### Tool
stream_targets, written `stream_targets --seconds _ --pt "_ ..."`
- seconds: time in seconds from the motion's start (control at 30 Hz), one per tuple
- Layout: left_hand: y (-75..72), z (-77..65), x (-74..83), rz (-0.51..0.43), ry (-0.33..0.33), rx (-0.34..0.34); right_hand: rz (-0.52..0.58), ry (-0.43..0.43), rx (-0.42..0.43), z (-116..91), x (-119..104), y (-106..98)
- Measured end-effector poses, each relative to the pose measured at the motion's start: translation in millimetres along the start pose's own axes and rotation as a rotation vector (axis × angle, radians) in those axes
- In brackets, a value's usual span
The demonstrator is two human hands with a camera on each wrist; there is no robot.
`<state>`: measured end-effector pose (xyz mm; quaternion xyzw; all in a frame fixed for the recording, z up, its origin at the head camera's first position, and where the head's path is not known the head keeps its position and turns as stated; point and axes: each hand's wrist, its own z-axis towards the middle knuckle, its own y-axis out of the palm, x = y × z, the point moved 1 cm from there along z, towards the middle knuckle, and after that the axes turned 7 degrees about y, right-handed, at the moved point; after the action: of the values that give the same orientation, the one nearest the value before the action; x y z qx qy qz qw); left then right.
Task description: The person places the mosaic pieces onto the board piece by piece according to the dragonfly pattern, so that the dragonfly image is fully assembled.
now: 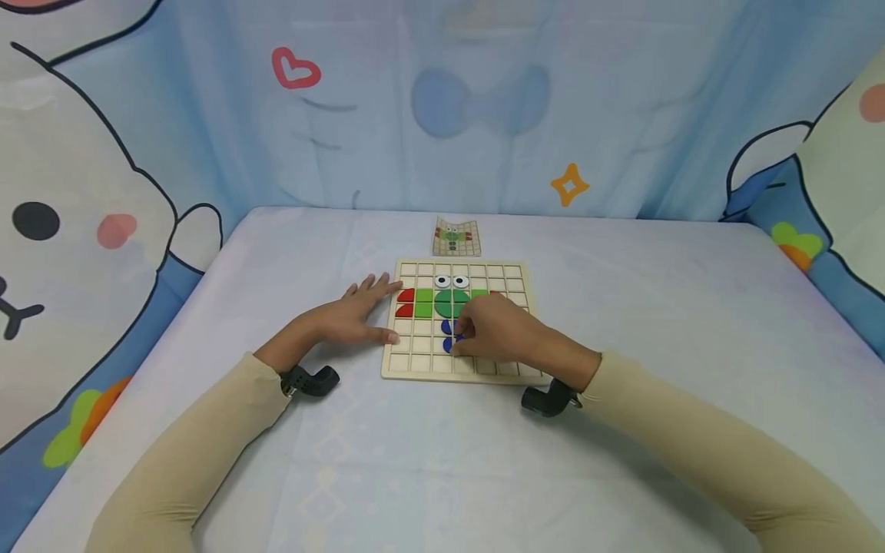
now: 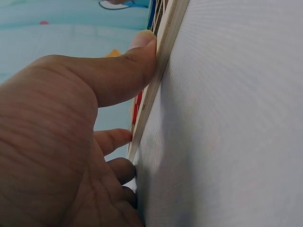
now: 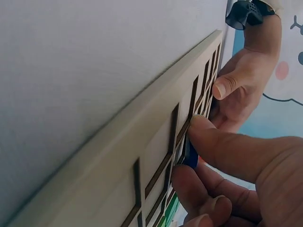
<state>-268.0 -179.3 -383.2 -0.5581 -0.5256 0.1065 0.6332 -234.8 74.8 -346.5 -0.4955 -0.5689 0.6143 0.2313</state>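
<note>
A wooden grid board (image 1: 421, 362) lies flat on the table. My left hand (image 1: 349, 316) is spread at its left side, with thumb and a fingertip touching the board's edge. Over the middle of the grid, my right hand (image 1: 501, 332) pinches a blue tile (image 3: 191, 155) between thumb and index finger, low against the cells. Blue rounded tiles (image 1: 447, 345) sit just left of those fingertips. Above them are dark green curved tiles (image 1: 443, 304), light green square tiles (image 1: 424, 302), red curved tiles (image 1: 406, 296) and two eye tiles (image 1: 442, 282). My right hand hides part of the grid.
A small pattern card (image 1: 456, 240) with a similar coloured figure stands behind the board, its edge curled. White cloth covers the table (image 1: 657, 307). A printed curtain (image 1: 484, 100) hangs behind. Each wrist wears a black camera (image 1: 546, 399).
</note>
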Motion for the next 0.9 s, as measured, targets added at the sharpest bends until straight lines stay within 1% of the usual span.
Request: stream_targets --seconds 0.3,0.7,0.9 --pt "-0.1 1.6 1.5 0.003 0.007 -0.004 0.0 0.014 0.018 -0.3 -0.7 1.5" --pt "1.6 4.8 1.7 -0.009 0.019 -0.015 0.044 0.043 0.025 -1.2 2.5 4.8" --pt "1.8 4.0 1.3 -0.014 0.02 -0.024 0.069 0.026 0.032 -5.8 5.7 6.4"
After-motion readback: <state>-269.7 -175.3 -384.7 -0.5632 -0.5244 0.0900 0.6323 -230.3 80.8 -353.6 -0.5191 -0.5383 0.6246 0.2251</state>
